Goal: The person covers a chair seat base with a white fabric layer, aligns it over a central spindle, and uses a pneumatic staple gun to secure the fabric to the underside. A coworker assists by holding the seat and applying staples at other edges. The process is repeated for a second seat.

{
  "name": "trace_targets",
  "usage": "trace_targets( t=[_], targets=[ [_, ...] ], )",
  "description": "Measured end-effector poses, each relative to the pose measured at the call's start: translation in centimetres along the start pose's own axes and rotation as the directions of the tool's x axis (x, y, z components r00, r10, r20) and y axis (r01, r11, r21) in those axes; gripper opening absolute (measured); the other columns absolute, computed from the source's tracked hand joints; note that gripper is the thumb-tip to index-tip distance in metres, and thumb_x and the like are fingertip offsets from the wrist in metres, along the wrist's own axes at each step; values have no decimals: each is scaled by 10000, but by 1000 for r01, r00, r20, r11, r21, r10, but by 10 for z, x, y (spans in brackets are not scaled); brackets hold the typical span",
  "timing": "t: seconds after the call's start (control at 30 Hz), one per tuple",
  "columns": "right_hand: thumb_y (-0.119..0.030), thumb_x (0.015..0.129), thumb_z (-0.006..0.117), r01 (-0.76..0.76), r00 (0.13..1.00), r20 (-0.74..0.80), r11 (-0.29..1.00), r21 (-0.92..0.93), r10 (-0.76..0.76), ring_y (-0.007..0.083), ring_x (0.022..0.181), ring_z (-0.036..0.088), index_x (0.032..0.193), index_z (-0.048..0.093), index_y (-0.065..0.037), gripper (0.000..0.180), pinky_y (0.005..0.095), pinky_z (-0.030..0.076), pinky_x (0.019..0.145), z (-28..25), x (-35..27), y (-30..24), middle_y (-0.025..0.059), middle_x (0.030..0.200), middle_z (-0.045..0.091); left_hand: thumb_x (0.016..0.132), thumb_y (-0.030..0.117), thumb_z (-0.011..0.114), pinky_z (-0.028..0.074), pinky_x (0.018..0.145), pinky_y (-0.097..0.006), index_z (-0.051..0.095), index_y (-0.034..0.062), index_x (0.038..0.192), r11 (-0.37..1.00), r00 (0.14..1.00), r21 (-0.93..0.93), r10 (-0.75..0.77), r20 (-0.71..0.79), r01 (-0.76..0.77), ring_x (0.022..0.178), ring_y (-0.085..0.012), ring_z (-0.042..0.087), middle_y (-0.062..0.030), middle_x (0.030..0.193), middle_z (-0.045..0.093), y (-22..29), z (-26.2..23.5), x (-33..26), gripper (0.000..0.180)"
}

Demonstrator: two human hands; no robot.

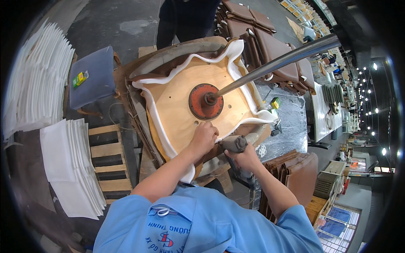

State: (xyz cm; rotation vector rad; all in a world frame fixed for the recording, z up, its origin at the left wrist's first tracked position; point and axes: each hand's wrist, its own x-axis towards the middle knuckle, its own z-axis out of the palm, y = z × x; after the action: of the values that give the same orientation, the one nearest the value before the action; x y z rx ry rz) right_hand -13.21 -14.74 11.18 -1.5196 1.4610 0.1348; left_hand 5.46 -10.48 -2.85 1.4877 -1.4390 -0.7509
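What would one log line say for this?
left hand: presses plywood seat board | right hand: grips staple gun | red clamp disc: on board

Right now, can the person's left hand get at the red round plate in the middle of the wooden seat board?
Probably yes. The left hand rests on the wooden seat board, close below the red round plate, with only bare wood between them. The metal rod presses on the plate's centre from the right, so only that spot is blocked.

The left hand (203, 137) presses on a wooden seat board (177, 107) with white foam (157, 122) around its edge. The right hand (244, 157) grips a grey tool (233, 143) just beside it. A red disc (205, 101) sits mid-board under a metal pole (278, 63).
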Motion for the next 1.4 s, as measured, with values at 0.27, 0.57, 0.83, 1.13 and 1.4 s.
trace_targets(
  t=[0.27,0.57,0.83,1.13,1.4],
  targets=[
    [-151,924,885,330,906,-299,942,55,-300,230,1130,750,1514,617,-49,655,380,581,1000,30,-37,52,154,1243,781,1004,152,708,545,871,-373,780,-8,1079,940,974,-255,-225,37,227,950,-257,698,-131,981,718,33,-97,-34,191],
    [-204,959,865,367,774,-513,923,-113,-371,223,1154,729,1546,581,-40,672,379,572,1035,59,-49,95,142,1287,749,1030,98,722,517,769,-256,783,1,1138,836,872,-251,-454,183,488,842,-80,648,-8,929,753,53,-136,-122,157],
    [-248,929,891,274,879,-462,916,293,-115,223,1144,753,1479,656,-39,634,380,578,1012,57,-46,106,142,1262,793,989,192,741,543,1072,-460,693,6,1343,1000,888,-16,27,459,-22,1252,-403,679,-222,1339,706,96,-63,-110,402],
    [-261,905,906,263,893,-434,919,294,-117,251,1187,748,1460,664,-28,649,396,568,1043,53,-43,117,172,1278,785,838,134,833,441,1242,-521,615,5,1455,932,833,202,152,533,-300,1468,-497,504,-314,1623,464,80,-11,-137,668],
    [-184,881,911,514,800,-438,846,145,-411,319,1191,747,1428,649,-52,620,424,571,1051,36,-48,111,176,1259,769,894,102,784,435,1258,-516,635,-9,1439,942,904,265,80,419,-207,1472,-481,522,-301,1616,503,83,3,-137,575]
  ],
)
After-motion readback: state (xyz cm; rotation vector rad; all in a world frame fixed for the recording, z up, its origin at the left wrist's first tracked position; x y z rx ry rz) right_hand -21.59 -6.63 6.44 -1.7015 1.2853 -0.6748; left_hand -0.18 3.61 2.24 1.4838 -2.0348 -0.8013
